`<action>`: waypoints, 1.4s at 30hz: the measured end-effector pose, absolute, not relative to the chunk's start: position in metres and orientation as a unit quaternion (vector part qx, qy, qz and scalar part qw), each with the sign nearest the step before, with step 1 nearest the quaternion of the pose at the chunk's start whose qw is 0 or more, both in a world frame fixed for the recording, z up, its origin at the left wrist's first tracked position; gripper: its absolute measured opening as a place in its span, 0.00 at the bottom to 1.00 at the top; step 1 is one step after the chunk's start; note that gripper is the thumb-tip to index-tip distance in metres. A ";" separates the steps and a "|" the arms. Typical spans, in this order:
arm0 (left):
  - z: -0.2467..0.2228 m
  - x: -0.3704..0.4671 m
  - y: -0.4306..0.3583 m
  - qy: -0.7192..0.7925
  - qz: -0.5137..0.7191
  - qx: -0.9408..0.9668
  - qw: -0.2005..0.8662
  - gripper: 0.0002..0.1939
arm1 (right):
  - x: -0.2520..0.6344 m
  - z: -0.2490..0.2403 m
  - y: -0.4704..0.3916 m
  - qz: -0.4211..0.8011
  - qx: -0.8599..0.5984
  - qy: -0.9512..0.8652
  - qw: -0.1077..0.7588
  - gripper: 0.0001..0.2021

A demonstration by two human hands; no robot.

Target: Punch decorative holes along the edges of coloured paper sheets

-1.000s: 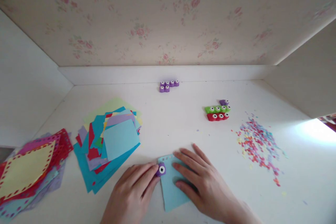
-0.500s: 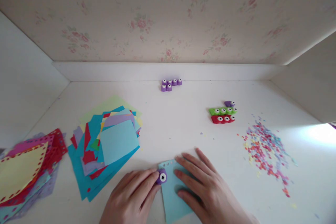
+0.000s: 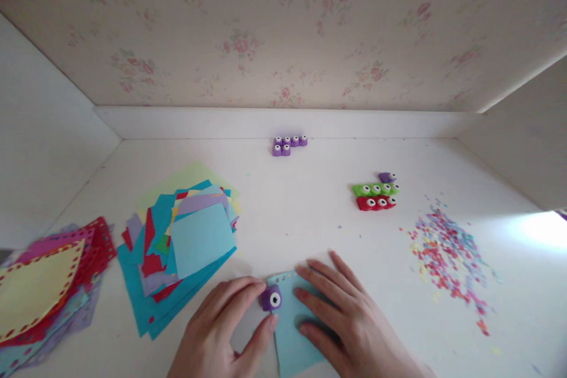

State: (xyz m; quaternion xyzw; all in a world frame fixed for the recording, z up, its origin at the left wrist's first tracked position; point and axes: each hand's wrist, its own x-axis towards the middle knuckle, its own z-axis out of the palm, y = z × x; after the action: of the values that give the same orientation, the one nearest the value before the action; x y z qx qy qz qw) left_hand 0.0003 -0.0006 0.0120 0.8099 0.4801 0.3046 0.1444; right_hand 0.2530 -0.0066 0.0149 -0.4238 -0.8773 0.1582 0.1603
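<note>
"While the head view looks down on the white table [image 3: 310, 207], where is the left hand [image 3: 217, 331]?"

"At a purple punch [image 3: 271, 299], which sits over the left edge of a light blue sheet [image 3: 292, 336]. Thumb and fingers stand parted around it; whether a fingertip touches it, I cannot tell."

"And the right hand [image 3: 343, 316]?"

"Flat on that same sheet, fingers spread, gripping nothing. Small holes [image 3: 278, 279] show near the sheet's far edge."

"What lies around them?"

"Leftward, a pile of coloured paper [image 3: 204, 242], then sheets with hole-dotted borders [image 3: 42, 283]. Rightward, a green row of punches [image 3: 375, 191], a red row [image 3: 375, 205] just in front, a lone purple one [image 3: 385, 178] behind, and scattered confetti [image 3: 443, 251]. Six purple punches [image 3: 277, 152] stand by the back edge."
</note>
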 end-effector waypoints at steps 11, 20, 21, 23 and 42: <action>0.009 0.017 0.005 0.514 0.269 0.785 0.219 0.06 | 0.253 0.016 -0.009 0.169 -0.435 -0.877 0.115 0.19; 0.024 0.027 0.020 0.536 0.197 0.771 0.280 0.10 | 0.250 0.017 -0.012 0.177 -0.447 -0.865 0.142 0.18; 0.026 0.027 0.021 0.538 0.192 0.766 0.294 0.10 | 0.250 0.017 -0.013 0.176 -0.446 -0.866 0.143 0.18; 0.029 0.024 0.022 0.532 0.189 0.758 0.326 0.10 | 0.250 0.015 -0.013 0.174 -0.443 -0.867 0.144 0.18; -0.001 -0.031 -0.016 0.475 0.283 0.821 0.140 0.14 | 0.227 0.032 -0.026 0.250 -0.461 -0.801 0.290 0.16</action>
State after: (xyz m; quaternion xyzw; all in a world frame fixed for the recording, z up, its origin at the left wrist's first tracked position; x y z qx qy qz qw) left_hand -0.0311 -0.0158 -0.0012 0.8213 0.4749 0.2834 0.1400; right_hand 0.2270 -0.0257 0.0318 -0.4605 -0.8008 0.2502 0.2899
